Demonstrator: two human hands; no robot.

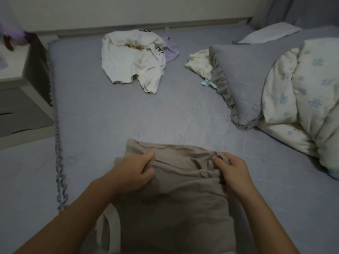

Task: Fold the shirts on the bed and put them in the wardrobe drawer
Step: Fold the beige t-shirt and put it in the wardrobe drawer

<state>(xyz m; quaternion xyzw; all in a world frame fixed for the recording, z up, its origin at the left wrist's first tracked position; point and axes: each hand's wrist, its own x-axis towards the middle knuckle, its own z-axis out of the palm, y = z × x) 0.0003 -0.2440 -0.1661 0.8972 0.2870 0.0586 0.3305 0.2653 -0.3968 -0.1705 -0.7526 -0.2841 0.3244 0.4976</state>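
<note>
Beige shirt (170,195) near bed's (110,121) front edge — both hands (134,170) (233,172) pinch its bunched upper fold.

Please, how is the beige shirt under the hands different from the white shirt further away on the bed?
The beige shirt lies at the near edge, partly flattened; the white shirt lies far back, crumpled in a heap.
The left hand and right hand both grip the beige shirt; nothing touches the white shirt.
The beige shirt looks plain; the white shirt shows dark print.
Both rest on the grey bed.
</note>
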